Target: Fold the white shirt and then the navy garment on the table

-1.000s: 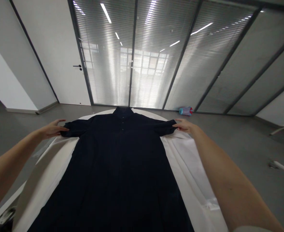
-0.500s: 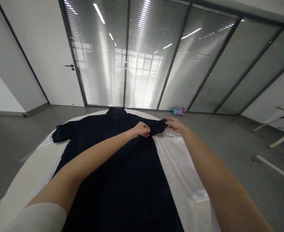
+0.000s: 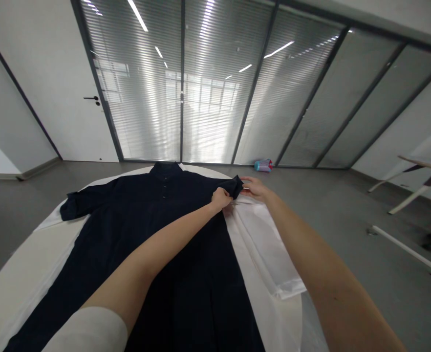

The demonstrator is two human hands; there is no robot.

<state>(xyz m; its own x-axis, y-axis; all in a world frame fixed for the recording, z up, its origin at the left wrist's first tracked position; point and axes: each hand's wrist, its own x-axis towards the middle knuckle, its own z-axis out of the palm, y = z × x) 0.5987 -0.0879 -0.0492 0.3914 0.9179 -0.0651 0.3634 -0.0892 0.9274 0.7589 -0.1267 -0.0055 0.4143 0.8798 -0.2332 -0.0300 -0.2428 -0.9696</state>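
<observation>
Round-edged white desk [image 3: 21, 266] under us, with a navy, short-sleeved, button-neck cloth garment [image 3: 127, 210] spread out across it. A second ago our left hand [image 3: 222, 199] had the left-side sleeve [image 3: 78, 203]; now it's crossed over with its grip pinched on the right-side sleeve [image 3: 231, 185], so both hands share one sleeve and the other lies loose. Our right hand [image 3: 255, 189] stays at that cuff [image 3: 239, 184], can't tell how tightly.
</observation>
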